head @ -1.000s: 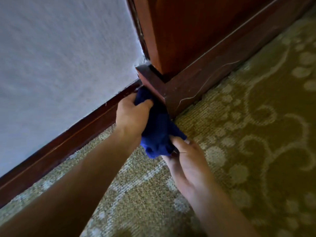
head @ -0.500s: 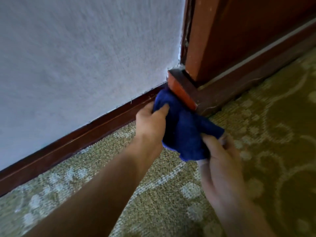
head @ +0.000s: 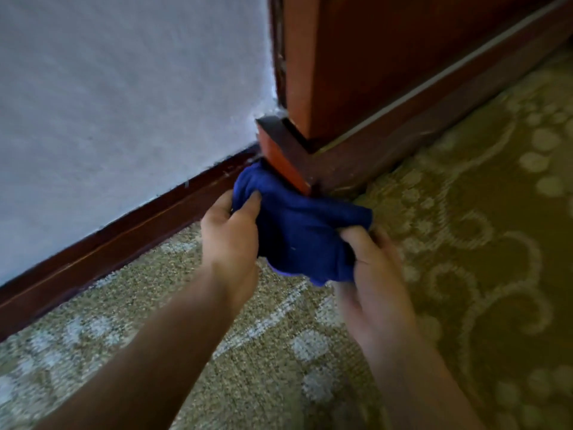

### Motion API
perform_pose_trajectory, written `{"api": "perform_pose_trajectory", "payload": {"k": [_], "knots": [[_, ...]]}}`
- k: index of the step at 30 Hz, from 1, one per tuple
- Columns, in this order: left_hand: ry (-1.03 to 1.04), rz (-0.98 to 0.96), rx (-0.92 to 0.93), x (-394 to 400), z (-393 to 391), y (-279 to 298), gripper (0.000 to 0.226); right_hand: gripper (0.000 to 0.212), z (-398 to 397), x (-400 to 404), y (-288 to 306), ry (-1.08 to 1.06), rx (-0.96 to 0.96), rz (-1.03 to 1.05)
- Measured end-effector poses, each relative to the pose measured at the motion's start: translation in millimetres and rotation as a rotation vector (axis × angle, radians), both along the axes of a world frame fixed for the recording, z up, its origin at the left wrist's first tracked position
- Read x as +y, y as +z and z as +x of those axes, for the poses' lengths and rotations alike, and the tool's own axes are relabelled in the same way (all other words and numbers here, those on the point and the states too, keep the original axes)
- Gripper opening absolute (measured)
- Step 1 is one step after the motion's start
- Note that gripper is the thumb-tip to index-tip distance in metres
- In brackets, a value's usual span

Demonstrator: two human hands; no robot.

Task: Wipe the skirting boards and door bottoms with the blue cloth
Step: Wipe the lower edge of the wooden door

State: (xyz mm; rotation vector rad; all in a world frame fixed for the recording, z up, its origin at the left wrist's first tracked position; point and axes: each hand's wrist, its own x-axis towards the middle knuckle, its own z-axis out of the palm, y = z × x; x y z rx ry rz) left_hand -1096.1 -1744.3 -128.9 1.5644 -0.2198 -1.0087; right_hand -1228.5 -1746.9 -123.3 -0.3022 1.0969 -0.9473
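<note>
Head view: right hand (head: 376, 274) motion-blurred, fingers hidden under blue cloth (head: 297, 234).

Two bare forearms, left hand (head: 229, 231), right hand (head: 376, 274), no sleeves

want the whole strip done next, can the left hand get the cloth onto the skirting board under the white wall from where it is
Probably yes. The left hand already grips the blue cloth right beside the skirting board, and nothing lies on the carpet along it. The right hand pinching the other end may need to let go.
</note>
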Motion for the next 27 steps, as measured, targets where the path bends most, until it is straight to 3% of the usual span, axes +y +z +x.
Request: {"api": "perform_pose_trajectory", "payload": {"k": [3,7,12,16,22,25,27], "knots": [[0.008,0.08,0.04,5.9,0.2,-24.9,0.018,0.007,-12.0,-12.6,-19.3,0.027,0.062,-0.029],[-0.066,0.376,0.164,8.4,-10.5,-32.4,0.03,0.019,-29.2,-34.1,-13.3,0.107,0.182,-0.267],[-0.242,0.16,0.296,25.9,-21.2,-21.8,0.031,0.014,-57.6,-43.7,-34.4,0.152,0.378,-0.327],[-0.225,0.259,0.337,18.6,-9.6,-12.2,0.038,0.01,-67.4,-44.0,-36.5,0.21,0.525,-0.357],[-0.188,0.268,0.318,16.0,-37.3,12.5,0.036,0.01,-76.1,-49.7,-45.0,0.31,0.49,-0.322],[-0.108,0.309,0.231,19.1,-57.4,43.3,0.03,0.015,-82.9,-55.0,-38.8,0.375,0.384,-0.184],[-0.031,0.326,0.231,16.9,-66.3,54.3,0.029,0.023,-83.7,-62.0,-34.9,0.31,0.334,-0.104]]}}
